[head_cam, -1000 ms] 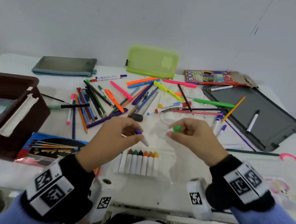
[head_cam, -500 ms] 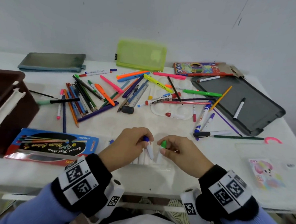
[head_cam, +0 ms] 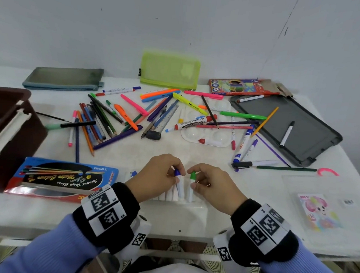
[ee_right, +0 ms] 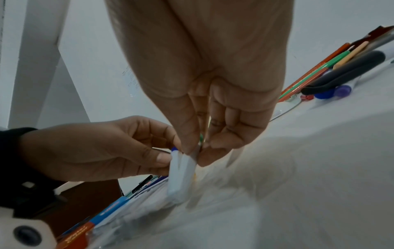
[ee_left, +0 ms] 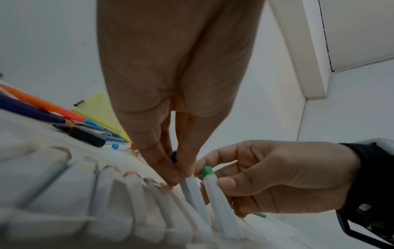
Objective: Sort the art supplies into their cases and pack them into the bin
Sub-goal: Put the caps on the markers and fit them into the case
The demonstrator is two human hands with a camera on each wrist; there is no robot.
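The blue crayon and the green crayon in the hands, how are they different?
The blue-tipped crayon has a dark blue tip; the green-tipped crayon has a bright green one. The left hand pinches the blue-tipped crayon, while the right hand pinches the green-tipped crayon. The blue-tipped crayon sits left of the green-tipped crayon. Both have white barrels, point tips away from the person, and are held over the clear crayon case.

The head view is evenly and softly lit, sharp at centre, with wide-angle bending toward the edges and faint shadows on the counter (head_cam: 212,218). Both wrist views are dimmer and grainy, darkening toward the lower corners; close surfaces at the bottom blur badly.
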